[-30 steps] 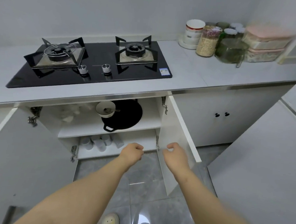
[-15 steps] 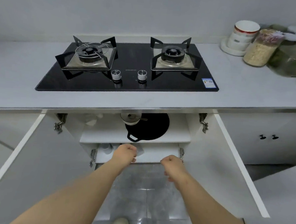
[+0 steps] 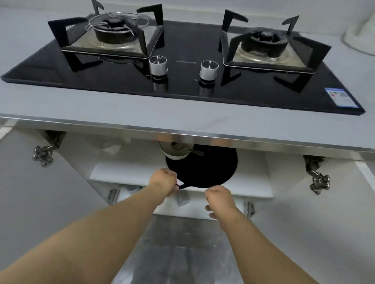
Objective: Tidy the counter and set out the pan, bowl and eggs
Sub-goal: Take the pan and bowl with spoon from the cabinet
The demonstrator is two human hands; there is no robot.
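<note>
Left grip (image 3: 163, 181) clasping handle of flat black round pan (image 3: 202, 167) on white shelf (image 3: 119, 170), right grip (image 3: 219, 198) curled beside, hold unclear

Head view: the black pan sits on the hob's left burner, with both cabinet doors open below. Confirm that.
Wrong in one point. The black pan is not on the left burner; it lies on the upper shelf under the counter, as the head view shows. Both cabinet doors are open below.
</note>
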